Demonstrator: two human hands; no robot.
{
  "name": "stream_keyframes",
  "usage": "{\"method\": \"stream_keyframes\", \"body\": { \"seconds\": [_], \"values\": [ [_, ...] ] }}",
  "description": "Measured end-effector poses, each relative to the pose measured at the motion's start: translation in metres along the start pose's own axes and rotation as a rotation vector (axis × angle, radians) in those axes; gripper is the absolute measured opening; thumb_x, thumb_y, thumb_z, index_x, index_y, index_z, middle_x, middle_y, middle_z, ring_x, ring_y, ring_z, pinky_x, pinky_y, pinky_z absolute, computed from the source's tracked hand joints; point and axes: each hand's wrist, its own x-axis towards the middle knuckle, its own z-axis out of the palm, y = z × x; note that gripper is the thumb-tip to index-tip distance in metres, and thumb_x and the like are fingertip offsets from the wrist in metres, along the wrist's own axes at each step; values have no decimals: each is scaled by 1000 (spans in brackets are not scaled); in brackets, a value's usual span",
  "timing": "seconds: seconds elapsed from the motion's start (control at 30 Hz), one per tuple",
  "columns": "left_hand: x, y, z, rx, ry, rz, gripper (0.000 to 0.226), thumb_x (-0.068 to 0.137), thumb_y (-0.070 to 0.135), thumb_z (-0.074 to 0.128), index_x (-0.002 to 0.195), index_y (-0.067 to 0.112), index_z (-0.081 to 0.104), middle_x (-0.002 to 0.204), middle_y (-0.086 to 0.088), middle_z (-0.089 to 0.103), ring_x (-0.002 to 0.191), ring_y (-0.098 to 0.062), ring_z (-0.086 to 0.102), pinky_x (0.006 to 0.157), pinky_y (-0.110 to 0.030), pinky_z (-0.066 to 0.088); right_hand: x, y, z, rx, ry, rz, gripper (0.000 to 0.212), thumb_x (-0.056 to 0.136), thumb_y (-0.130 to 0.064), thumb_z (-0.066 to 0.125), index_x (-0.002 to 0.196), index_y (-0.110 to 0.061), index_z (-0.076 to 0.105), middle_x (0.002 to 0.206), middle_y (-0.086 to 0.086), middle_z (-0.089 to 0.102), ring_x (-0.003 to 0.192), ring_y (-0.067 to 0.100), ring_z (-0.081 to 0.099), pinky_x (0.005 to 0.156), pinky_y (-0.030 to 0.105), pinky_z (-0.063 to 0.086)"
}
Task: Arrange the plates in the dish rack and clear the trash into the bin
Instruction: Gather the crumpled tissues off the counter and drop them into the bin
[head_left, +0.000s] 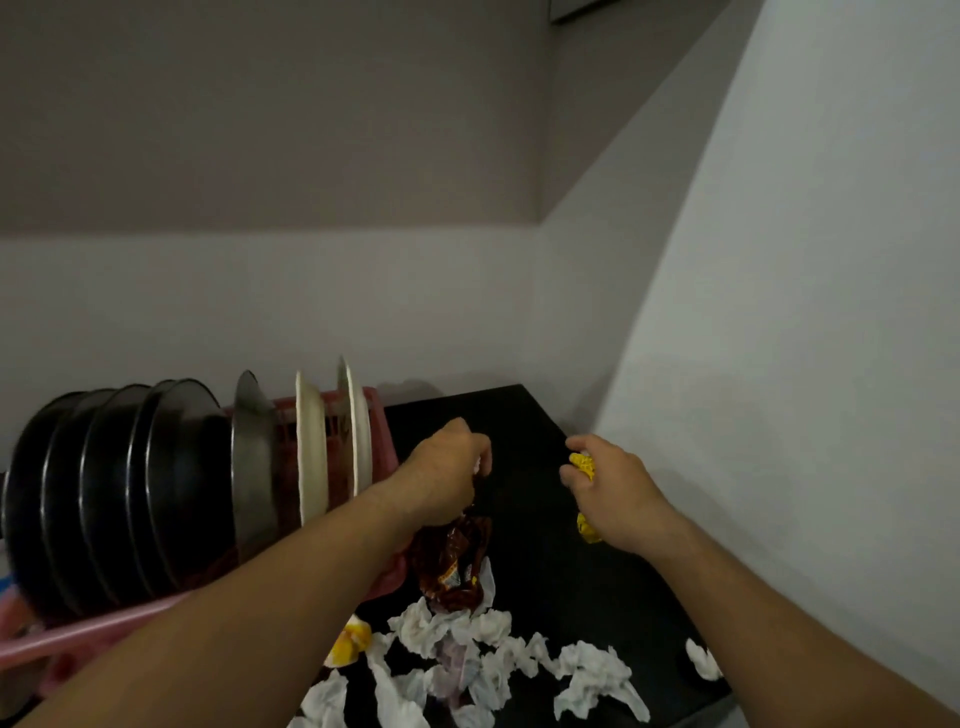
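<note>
Left hand (447, 473): raised over the black counter (545, 582), just right of the pink dish rack (378, 415). Its fingers are curled and pinch the top of a crumpled brown wrapper (454, 561), which hangs down toward the litter below.

Right hand (615, 493): above the counter, apart from the left. Its fingers are closed round a crumpled yellow wrapper (583, 464); yellow shows at the fingers and below the palm.

Rack contents: a row of black plates (119, 493), one grey plate (253, 457) and two white plates (311, 452), all standing on edge.

Counter front: crumpled white tissues (467, 634) lie scattered. A yellow scrap (349, 644) lies beside the left forearm. One tissue lies apart at the right edge.
</note>
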Motion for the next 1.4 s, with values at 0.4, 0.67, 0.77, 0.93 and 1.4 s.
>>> {"method": "stream_keyframes", "body": {
  "seconds": [0.4,0.67,0.77,0.93,1.4],
  "values": [
    [-105,-26,-13,-86,111,126,17,93,38,60,78,31,52,78,8,60,72,-6,59,58,-21,41,-106,-63,27,17,197,-23,28,90,-49,64,82,-22,60,78,0,61,69,14,59,57,27,47],
    [-166,-18,2,-107,210,67,52,98,49,41,62,16,58,56,-1,56,51,-15,55,50,-28,41,-170,-62,40,-78,96,34,27,80,-32,73,77,-21,49,74,-1,53,60,10,46,51,23,42],
    [-187,-12,18,-119,168,67,52,100,50,38,59,19,51,55,3,51,49,-11,48,51,-28,36,-196,-51,40,-17,-114,57,46,72,-28,82,99,-29,46,94,-2,54,74,10,52,56,20,42],
    [-224,-5,51,-90,159,81,41,103,40,37,72,18,53,72,-1,58,70,-22,57,65,-35,45,-237,-20,47,-70,-149,24,42,80,-6,67,108,-26,42,99,3,52,80,15,55,61,31,52],
    [-331,-33,141,4,-108,11,63,96,62,28,62,19,57,59,2,56,58,-14,56,61,-33,45,-349,35,138,-98,-220,58,46,89,-59,59,64,-24,44,62,-5,49,58,8,48,52,25,33]
  ]
}}
